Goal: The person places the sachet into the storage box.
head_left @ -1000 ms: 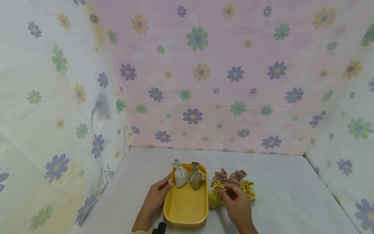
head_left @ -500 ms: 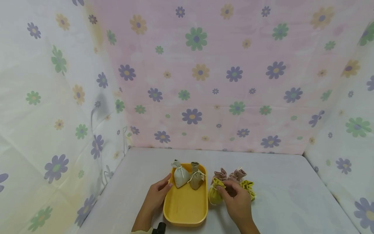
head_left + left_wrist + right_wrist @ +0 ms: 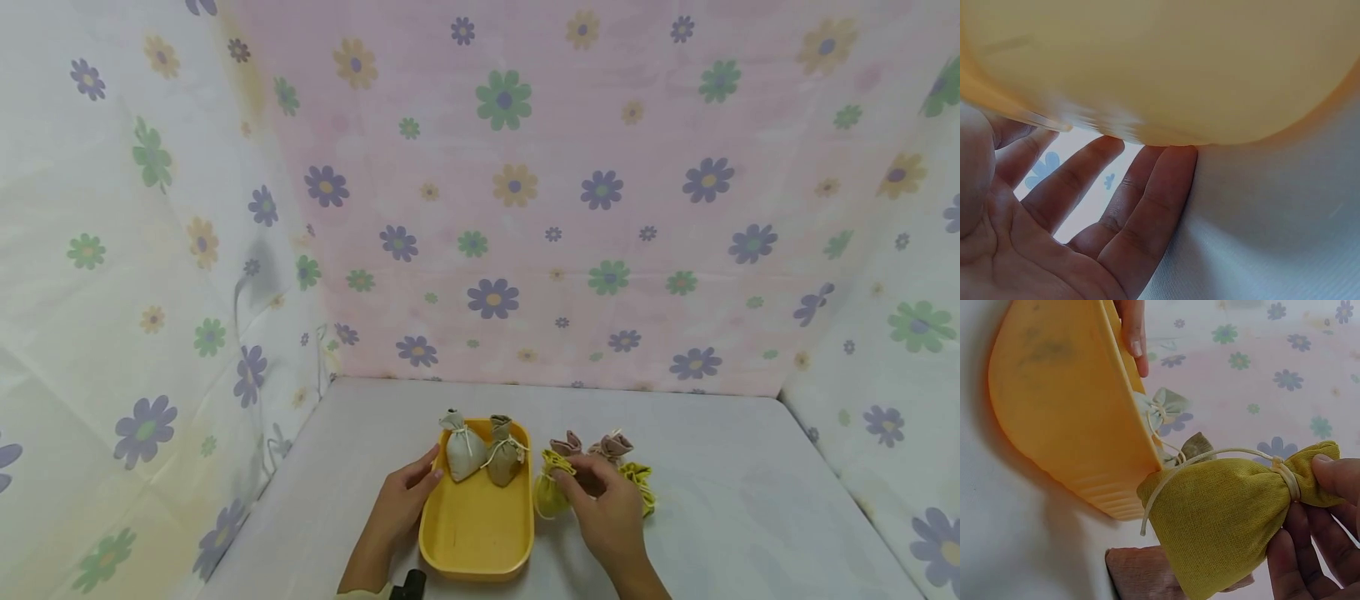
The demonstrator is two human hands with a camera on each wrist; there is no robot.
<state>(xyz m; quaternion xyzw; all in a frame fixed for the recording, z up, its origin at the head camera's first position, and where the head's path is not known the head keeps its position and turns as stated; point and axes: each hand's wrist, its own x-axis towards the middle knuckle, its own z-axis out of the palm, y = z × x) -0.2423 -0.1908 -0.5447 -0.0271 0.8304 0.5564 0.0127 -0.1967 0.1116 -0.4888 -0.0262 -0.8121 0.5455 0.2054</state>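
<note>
**Yellow pouch pinched at its neck beside the tray**

My right hand (image 3: 611, 517) has the yellow pouch (image 3: 1222, 515) by its tied neck: on the right wrist view the thumb and fingertips (image 3: 1335, 478) pinch the gathered top just past the cream drawstring, and the full body of the pouch hangs away from the fingers toward the yellow tray (image 3: 1060, 406). The pouch's lower corner sits right against the tray's outer wall; I cannot tell whether it rests on the table or is lifted clear. Under it, toward my palm, lies a pinkish-brown pouch (image 3: 1141, 572). In the head view a second pinkish-brown pouch (image 3: 613, 446) stands just beyond my fingertips, and another yellow pouch (image 3: 639, 487) lies beside the back of my hand.

My left hand (image 3: 405, 500) holds nothing. Its fingers (image 3: 1116, 206) lie straight and relaxed along the tray's far long side, tips touching the wall, thumb near the rim.

Inside the tray, at the end beyond my left fingertips, a white pouch (image 3: 463, 450) and a tan pouch (image 3: 504, 457) stand side by side, touching.

Everything sits on a pale grey table (image 3: 735, 483).
</note>
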